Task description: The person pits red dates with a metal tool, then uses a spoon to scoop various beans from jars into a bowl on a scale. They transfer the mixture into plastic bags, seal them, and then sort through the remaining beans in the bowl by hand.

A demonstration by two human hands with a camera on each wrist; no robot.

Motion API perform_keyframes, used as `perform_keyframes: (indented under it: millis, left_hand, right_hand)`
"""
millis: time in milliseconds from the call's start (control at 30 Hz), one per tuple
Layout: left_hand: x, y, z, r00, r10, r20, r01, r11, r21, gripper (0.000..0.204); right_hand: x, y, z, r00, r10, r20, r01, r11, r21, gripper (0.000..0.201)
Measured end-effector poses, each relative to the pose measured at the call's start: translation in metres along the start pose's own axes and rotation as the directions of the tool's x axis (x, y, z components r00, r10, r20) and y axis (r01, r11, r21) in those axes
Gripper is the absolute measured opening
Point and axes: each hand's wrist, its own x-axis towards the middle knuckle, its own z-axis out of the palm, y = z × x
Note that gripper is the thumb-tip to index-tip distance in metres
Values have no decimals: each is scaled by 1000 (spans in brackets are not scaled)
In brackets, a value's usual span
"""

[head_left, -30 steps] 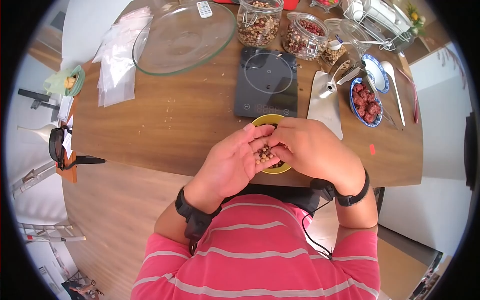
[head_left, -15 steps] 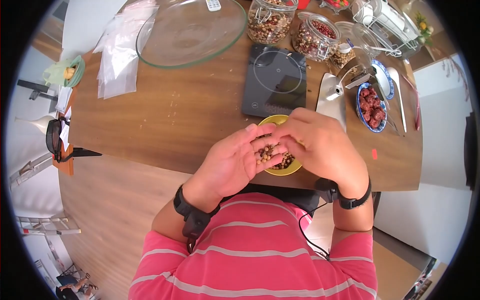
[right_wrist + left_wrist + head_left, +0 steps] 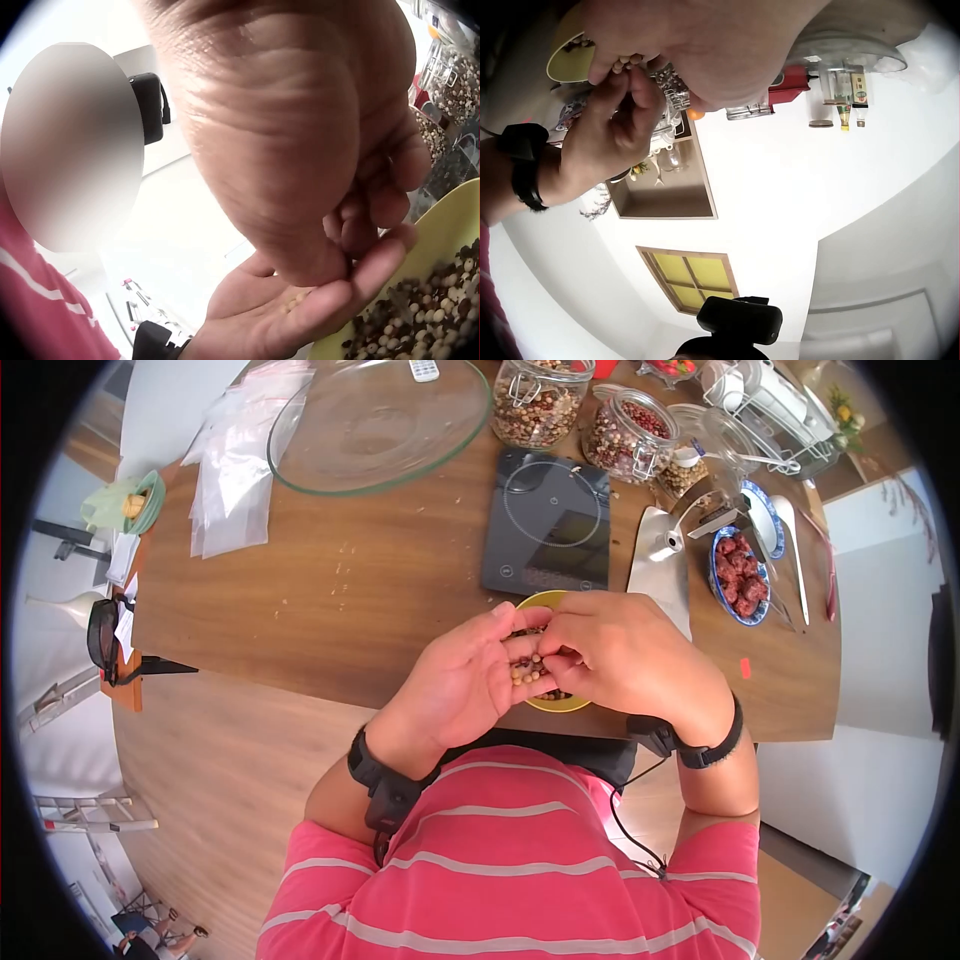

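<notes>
while a small heap of dried beans [image 3: 524, 670] lies on the fingers of the left hand [image 3: 465, 670], that hand is open, palm up, its fingers only slightly bent. the right hand [image 3: 630, 650] is bent over it, thumb and fingertips drawn together at the beans; i cannot tell whether a bean is pinched between them. directly beneath both hands stands a yellow bowl [image 3: 446, 214], holding more beans, pale and dark mixed. just beyond the bowl, a black digital scale [image 3: 553, 510] lies flat on the wooden table [image 3: 360, 580]. past the scale stand clip-top glass jars [image 3: 538, 415] of mixed beans. to the right, dark red dried dates [image 3: 738, 575] fill a blue-and-white bowl [image 3: 713, 582], near a long white spoon [image 3: 797, 560]. farther left lie a round glass dish [image 3: 380, 435] and clear plastic bags [image 3: 232, 485].
</notes>
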Motion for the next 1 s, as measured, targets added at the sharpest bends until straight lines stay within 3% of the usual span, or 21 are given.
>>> perform_keyframes:
  millis: [233, 300, 433, 500, 633, 1000]
  left_hand:
    - [-5, 0, 2, 1000, 14, -19, -13, 999, 32, 52]
    - [-6, 0, 3, 999, -2, -35, 3, 999, 33, 52]
    - [-5, -2, 4, 999, 18, -31, -16, 998, 63, 56]
    - [-5, -3, 1, 1000, 23, 0, -23, 999, 32, 52]
    - [-5, -3, 4, 998, 0, -64, 1, 1000, 14, 52]
    - [-3, -8, 2, 999, 16, -36, -17, 1000, -22, 46]
  right_hand:
    - [-15, 6, -7, 994, 42, -99, -43, 999, -9, 9]
    - [-20, 6, -8, 983, 147, -107, -155, 985, -69, 8]
    - [-21, 4, -5, 976, 152, -154, -164, 984, -68, 10]
    - [-17, -4, -1, 980, 68, -186, -45, 991, 122, 13]
    - [-15, -10, 10, 987, -37, -155, 59, 989, 135, 13]
    - [-15, -11, 5, 984, -107, -139, 99, 993, -63, 12]
